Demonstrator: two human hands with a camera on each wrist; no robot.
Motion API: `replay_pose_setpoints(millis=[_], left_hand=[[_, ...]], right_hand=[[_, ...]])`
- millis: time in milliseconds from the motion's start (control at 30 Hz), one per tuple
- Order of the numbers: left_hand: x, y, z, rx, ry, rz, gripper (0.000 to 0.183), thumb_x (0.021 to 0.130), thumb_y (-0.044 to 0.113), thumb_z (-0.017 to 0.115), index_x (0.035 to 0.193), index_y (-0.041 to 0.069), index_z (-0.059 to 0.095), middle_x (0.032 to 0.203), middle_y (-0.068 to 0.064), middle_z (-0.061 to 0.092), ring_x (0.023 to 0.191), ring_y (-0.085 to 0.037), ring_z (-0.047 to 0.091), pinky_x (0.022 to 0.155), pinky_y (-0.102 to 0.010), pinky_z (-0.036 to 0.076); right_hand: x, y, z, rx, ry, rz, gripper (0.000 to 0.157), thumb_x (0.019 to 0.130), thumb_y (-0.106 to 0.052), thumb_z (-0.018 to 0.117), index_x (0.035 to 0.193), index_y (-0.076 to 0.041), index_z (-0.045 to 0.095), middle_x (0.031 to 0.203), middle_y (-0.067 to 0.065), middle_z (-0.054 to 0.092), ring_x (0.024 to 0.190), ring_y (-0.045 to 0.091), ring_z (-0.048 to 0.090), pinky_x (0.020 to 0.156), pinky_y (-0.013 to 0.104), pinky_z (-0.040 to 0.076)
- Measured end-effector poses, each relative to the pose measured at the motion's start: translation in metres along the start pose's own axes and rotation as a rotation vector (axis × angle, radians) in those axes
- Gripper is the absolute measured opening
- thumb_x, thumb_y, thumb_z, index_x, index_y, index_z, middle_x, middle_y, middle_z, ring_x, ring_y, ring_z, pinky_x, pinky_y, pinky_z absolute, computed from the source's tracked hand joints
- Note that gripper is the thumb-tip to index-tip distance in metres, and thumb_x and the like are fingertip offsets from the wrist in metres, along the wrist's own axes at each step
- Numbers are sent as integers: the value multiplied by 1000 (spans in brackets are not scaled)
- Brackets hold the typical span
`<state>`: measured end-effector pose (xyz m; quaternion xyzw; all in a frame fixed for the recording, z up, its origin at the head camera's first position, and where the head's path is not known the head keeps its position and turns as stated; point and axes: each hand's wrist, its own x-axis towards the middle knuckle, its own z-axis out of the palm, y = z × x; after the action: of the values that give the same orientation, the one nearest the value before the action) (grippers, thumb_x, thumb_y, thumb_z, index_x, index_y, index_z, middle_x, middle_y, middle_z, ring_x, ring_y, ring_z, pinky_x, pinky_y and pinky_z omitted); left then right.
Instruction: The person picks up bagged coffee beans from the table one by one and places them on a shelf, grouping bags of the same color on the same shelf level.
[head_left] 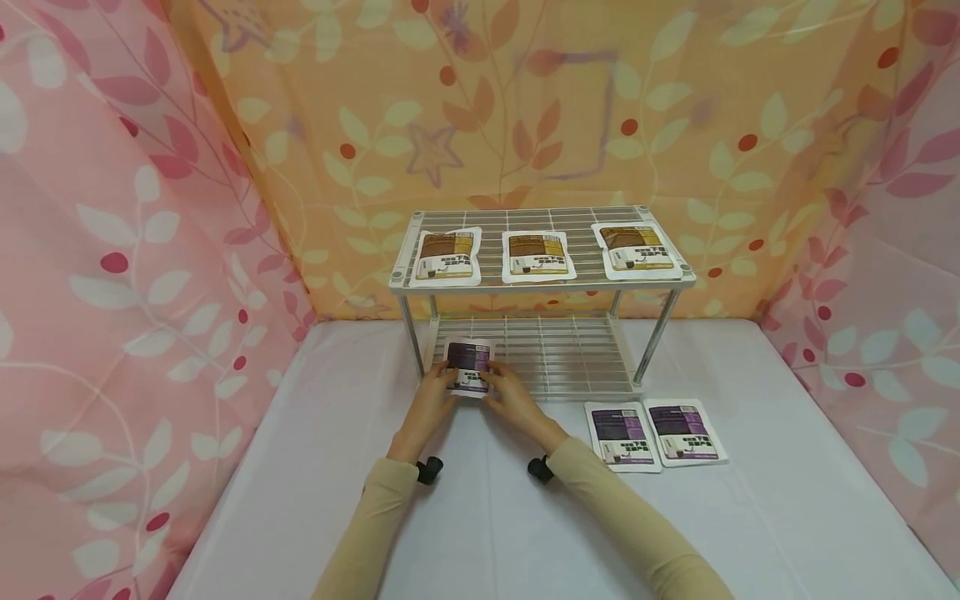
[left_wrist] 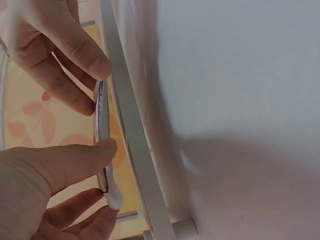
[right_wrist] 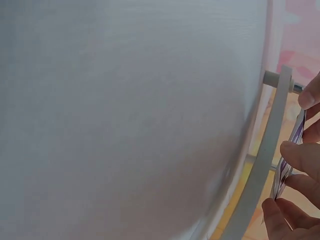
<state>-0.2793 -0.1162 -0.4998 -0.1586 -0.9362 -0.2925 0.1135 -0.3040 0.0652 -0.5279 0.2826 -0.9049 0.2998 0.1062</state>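
Note:
Both hands hold one purple-and-white pouch (head_left: pixel 468 353) at the left end of a wire rack's lower shelf (head_left: pixel 555 358). My left hand (head_left: pixel 432 398) pinches the pouch's left side and my right hand (head_left: pixel 516 400) its right side. Seen edge-on in the left wrist view, the pouch (left_wrist: pixel 103 117) lies between thumb and fingers of the left hand (left_wrist: pixel 55 185), with the right hand (left_wrist: pixel 60 50) at its other end. The right wrist view catches the pouch (right_wrist: pixel 289 160) close beside the rack's front rail (right_wrist: pixel 267 150).
Three brown-and-yellow pouches, among them the middle one (head_left: pixel 537 256), lie spaced along the upper shelf (head_left: pixel 491 242). Two more purple pouches (head_left: pixel 622 436) lie side by side on the white tabletop (head_left: pixel 300 500), right of the right forearm. Metal posts (head_left: pixel 657 335) stand at the rack's corners.

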Motion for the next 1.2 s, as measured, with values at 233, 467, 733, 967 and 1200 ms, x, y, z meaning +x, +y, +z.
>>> replay_pose_setpoints(millis=[233, 467, 733, 967, 1200], left_hand=[[5, -2, 2, 55, -33, -31, 43, 78, -3, 68, 120, -7, 58, 132, -28, 46, 116, -44, 48, 98, -50, 42], [13, -1, 6, 67, -49, -55, 42, 77, -5, 65, 118, -6, 59, 129, -28, 48, 114, -45, 50, 95, -51, 44], [12, -2, 8, 79, -48, -69, 43, 77, -2, 66, 120, -6, 58, 129, -30, 47, 113, -48, 48, 93, -53, 44], [9, -6, 8, 90, -46, -58, 44, 79, 0, 65, 122, -4, 57, 129, -31, 47, 115, -47, 48, 93, -53, 44], [6, -5, 10, 81, -38, -50, 45, 80, 4, 66, 123, -4, 56, 130, -30, 46, 120, -46, 43, 97, -54, 41]], right_hand=[[7, 0, 2, 6, 10, -22, 44, 79, -4, 69, 120, 8, 57, 131, 27, 46, 119, 40, 47, 100, 46, 41], [11, 0, 3, -19, 3, -32, 42, 79, -3, 69, 118, 8, 58, 128, 27, 49, 118, 41, 47, 99, 47, 41], [15, -1, 4, -1, -22, -43, 38, 80, -3, 68, 116, 8, 59, 126, 27, 50, 116, 40, 48, 98, 47, 42], [19, -2, 4, 16, -56, -42, 37, 80, -4, 69, 115, 7, 61, 125, 27, 51, 114, 40, 49, 97, 48, 42], [21, -1, 3, 31, -69, -39, 36, 81, -4, 68, 115, 3, 61, 128, 27, 49, 118, 41, 47, 99, 49, 40]])
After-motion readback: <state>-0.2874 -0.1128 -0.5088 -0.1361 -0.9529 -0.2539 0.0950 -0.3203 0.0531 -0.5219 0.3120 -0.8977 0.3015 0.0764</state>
